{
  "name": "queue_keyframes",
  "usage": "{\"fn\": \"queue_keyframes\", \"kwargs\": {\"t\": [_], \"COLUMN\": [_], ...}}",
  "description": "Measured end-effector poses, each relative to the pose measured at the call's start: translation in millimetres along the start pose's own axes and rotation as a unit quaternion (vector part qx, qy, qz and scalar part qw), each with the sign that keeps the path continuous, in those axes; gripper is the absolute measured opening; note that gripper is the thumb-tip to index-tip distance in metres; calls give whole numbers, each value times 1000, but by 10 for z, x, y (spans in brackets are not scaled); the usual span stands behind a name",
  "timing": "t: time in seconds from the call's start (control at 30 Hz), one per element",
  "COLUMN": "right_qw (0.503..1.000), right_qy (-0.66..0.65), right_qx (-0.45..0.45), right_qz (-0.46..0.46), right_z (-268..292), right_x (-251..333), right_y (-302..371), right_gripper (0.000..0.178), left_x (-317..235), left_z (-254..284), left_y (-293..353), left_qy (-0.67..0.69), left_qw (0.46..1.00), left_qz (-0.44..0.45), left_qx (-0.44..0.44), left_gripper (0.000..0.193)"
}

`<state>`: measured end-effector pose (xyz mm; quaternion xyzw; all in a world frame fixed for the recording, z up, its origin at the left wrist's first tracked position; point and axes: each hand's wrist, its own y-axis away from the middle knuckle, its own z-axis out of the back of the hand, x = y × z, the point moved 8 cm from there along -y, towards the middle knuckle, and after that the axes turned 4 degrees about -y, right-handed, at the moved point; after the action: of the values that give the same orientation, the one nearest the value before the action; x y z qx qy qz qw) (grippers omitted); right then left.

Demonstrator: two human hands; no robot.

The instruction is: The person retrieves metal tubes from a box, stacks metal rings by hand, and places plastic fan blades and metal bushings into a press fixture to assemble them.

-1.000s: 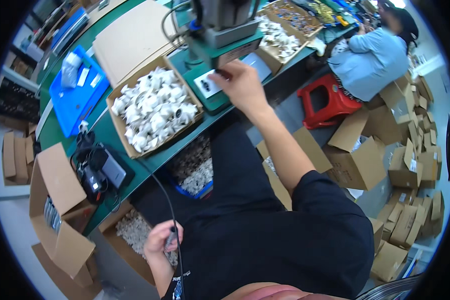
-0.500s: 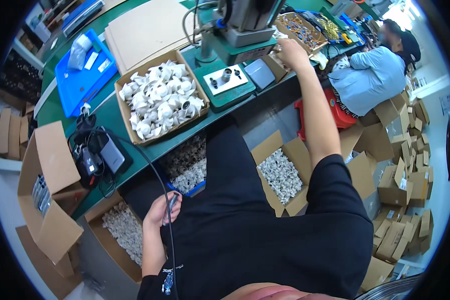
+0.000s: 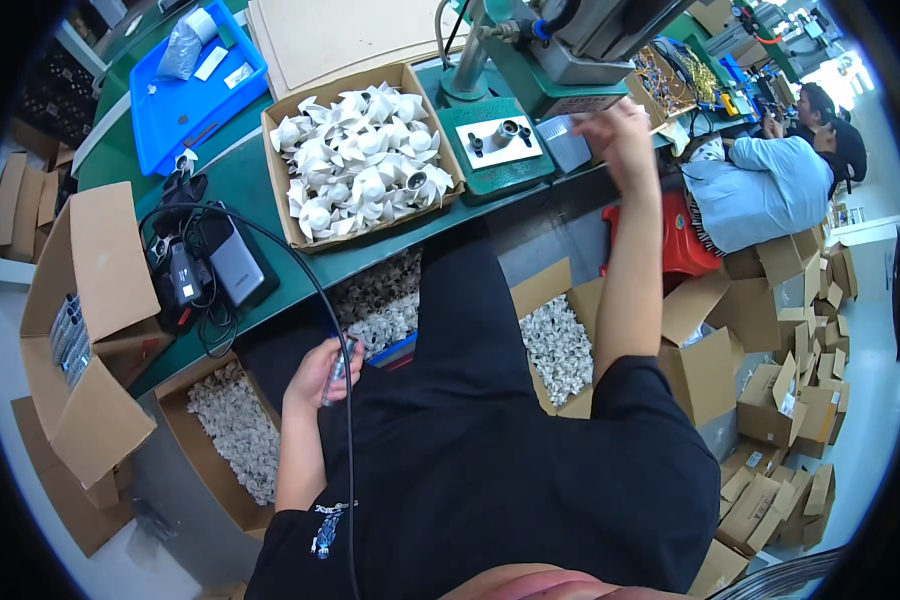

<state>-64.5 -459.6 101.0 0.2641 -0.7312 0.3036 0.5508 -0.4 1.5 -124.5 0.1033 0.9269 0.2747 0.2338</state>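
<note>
My left hand (image 3: 315, 375) is closed around a short grey cylinder-shaped piece (image 3: 337, 372), low over my lap; a black cable (image 3: 344, 430) passes across it. My right hand (image 3: 622, 142) is raised at the right side of the green bench press (image 3: 570, 85), above a small grey tray (image 3: 564, 145). Its fingers point left and are smeared, so whether they hold anything does not show. Between the arms, the press base (image 3: 508, 180) carries a white plate (image 3: 497, 142) with a round metal fixture (image 3: 507, 130). A cardboard box of white finned plastic parts (image 3: 360, 160) stands left of it.
A blue tray (image 3: 175, 115) lies at the back left. A power bank (image 3: 232, 265) and cables sit at the bench's front edge. Boxes of small parts (image 3: 558, 345) stand beneath and around me. A red stool (image 3: 685, 235) and a person in light blue (image 3: 775, 200) are on the right.
My right hand has come back from the box area behind the press toward the grey tray, fingers now pointing left. My left hand still holds the grey piece. The whole view has shifted.
</note>
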Motion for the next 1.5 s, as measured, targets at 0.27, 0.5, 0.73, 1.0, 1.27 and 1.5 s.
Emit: {"fn": "queue_keyframes", "kwargs": {"t": [0.27,0.5,0.73,1.0,1.27,1.5], "right_qw": [986,954,940,987,950,943], "right_qy": [34,165,211,116,306,296], "right_qx": [63,50,82,-105,60,53], "right_qz": [-153,-244,-257,21,-5,142], "right_z": [-639,-632,-600,262,-190,-722], "right_x": [-372,-316,-396,-605,-562,-353], "right_y": [279,208,173,-410,-302,380], "right_gripper": [25,31,28,15,20,44], "left_x": [-342,-367,-355,-299,-323,-239], "left_z": [115,74,81,139,259,302], "left_y": [-373,-439,-452,-433,-423,-441], "left_qy": [-87,-155,-187,-200,-190,-188], "left_qw": [992,978,971,965,961,961], "left_qz": [-20,8,3,-11,-47,-54], "left_qx": [-93,-140,-147,-171,-196,-193], "left_gripper": [33,31,30,29,31,33]}}
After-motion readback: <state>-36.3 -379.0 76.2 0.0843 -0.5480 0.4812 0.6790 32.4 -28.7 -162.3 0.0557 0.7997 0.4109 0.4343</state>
